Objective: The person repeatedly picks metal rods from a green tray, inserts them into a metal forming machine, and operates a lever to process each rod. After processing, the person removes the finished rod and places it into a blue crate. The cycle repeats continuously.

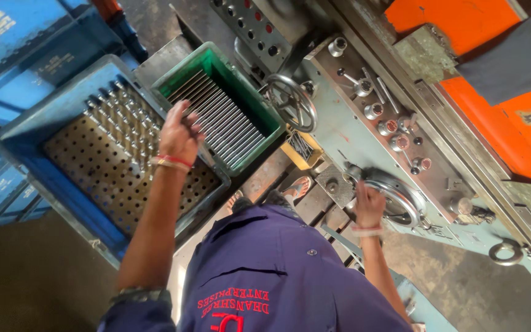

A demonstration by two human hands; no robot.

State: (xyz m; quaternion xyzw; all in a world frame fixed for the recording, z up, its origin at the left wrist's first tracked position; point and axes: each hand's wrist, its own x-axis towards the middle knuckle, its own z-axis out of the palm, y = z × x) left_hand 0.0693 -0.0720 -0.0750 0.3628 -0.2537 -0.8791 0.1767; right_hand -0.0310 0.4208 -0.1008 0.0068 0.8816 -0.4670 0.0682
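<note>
1. Rods are the work in hand: our left hand (179,132) is curled shut around what look like a few thin steel rods (189,120), though the fingers hide most of them.
2. Our right hand (369,206) is clamped on the rim of the machine's large handwheel (404,203).
3. Just beyond the left hand's fingers sits the green bin (213,52), with bright, smooth loose rods (219,117) lying side by side in it.
4. Under and outward of that hand is the blue crate (26,144). Its rusty perforated plate (93,166) holds upright rods (118,110) in the far rows.
5. We judge this a handling step between bin and plate. Seating one rod would call for a fine pinch and a straight, upright drop into a hole.
6. A smaller spoked handwheel (293,101) lies ahead, between the hands.
</note>
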